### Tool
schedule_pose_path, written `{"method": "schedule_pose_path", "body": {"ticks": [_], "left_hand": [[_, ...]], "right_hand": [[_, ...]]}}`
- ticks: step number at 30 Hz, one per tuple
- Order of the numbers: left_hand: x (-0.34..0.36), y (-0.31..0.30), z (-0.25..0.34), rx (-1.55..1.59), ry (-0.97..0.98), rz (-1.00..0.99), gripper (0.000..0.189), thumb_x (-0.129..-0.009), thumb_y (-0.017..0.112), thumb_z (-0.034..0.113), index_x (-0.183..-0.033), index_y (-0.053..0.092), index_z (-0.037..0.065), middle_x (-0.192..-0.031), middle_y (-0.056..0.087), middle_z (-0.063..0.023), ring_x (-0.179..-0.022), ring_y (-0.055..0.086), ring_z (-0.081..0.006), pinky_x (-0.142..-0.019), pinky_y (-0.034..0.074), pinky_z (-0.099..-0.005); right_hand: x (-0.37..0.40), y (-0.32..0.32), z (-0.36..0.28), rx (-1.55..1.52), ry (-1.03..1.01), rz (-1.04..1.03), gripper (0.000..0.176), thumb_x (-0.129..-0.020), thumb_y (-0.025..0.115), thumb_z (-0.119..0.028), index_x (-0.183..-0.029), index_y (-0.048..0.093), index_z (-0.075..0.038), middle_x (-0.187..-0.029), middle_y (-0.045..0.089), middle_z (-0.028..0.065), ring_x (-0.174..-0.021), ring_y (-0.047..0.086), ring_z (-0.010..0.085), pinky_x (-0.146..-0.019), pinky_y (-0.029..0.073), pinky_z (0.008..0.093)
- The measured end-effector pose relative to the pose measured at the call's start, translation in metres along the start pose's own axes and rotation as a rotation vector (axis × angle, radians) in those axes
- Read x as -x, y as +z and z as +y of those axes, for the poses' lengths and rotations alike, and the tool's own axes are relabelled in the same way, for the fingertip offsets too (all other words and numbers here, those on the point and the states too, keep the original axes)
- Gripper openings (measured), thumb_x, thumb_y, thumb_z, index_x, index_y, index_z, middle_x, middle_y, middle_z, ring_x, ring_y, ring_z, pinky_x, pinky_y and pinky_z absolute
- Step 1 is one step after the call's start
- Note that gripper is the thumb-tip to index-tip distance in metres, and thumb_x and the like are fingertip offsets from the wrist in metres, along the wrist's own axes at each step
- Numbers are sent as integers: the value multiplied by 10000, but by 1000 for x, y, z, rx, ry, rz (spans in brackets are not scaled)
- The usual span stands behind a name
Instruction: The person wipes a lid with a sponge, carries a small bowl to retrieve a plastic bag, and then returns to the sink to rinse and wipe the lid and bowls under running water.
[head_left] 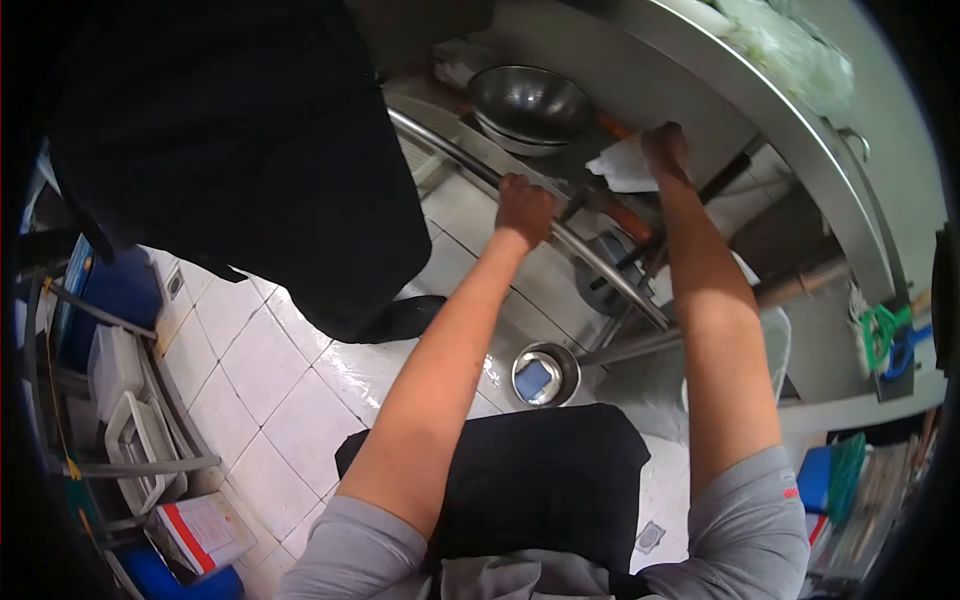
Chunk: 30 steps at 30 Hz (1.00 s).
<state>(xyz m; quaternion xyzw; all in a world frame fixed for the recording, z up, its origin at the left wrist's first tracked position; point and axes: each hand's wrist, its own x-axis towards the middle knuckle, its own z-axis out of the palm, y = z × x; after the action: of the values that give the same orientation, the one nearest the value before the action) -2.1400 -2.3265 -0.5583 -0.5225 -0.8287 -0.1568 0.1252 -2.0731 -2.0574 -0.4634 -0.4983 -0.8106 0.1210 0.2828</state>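
Observation:
My left hand (525,210) is closed around a round metal rail (603,266) that runs under the steel counter. My right hand (666,152) reaches in beneath the counter and grips a white cloth (626,166), which lies against the under-shelf. Just left of the cloth, a steel mixing bowl (535,98) rests on a stack of bowls. An orange object (630,222) shows below the cloth, partly hidden by bars. Down on the tiled floor stands a steel pot (571,376) with a blue sponge or pad (532,380) inside.
A person in black clothing (250,170) stands close on the left. The counter edge (760,80) curves overhead, with a plastic bag (790,50) on top. Shelving with white trays (140,450) lines the left side. Green and blue tools (885,338) hang at right.

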Motion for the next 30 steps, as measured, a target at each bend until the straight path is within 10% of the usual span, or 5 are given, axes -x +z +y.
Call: {"method": "schedule_pose_path", "body": {"ticks": [7,11,21,30], "left_hand": [[9,-30,-19,505,151,-34,637,-657,829,278,-1238,646,92,-1167,675,-123,-1194,552,-326,-1083,327,-489],[41,-66,14,1686,-132,2,923,-755,836,327,-1479,347,29,-1358,520,-176,-1227,538,-260,-976,468,-371],[191,-62,88,2574,-336,-255,743,-924,621,483,-1467,330,68,-1408,486,-110,-1276,495,-287,-1046,421,-464],[282,111,125,2541,-719,-498,600,-931,633,333,-1397,406,31,-1352,535,-109,-1230,556,-278,-1023,471,-466]], "right_hand": [[75,-122,-27,-47,-232,58,261,-879,580,-209,-985,694,0,-1012,692,222,-961,668,353,-812,522,441],[155,-187,-57,-744,-149,-121,192,-888,568,-141,-927,668,18,-857,680,161,-720,650,242,-622,511,384],[282,-204,-16,-1079,-77,-846,184,-957,594,-213,-863,597,-55,-757,566,-40,-664,529,47,-543,472,240],[368,-132,125,-763,256,-1010,145,-969,599,-194,-869,583,-90,-756,518,-60,-634,487,34,-586,501,234]]}}
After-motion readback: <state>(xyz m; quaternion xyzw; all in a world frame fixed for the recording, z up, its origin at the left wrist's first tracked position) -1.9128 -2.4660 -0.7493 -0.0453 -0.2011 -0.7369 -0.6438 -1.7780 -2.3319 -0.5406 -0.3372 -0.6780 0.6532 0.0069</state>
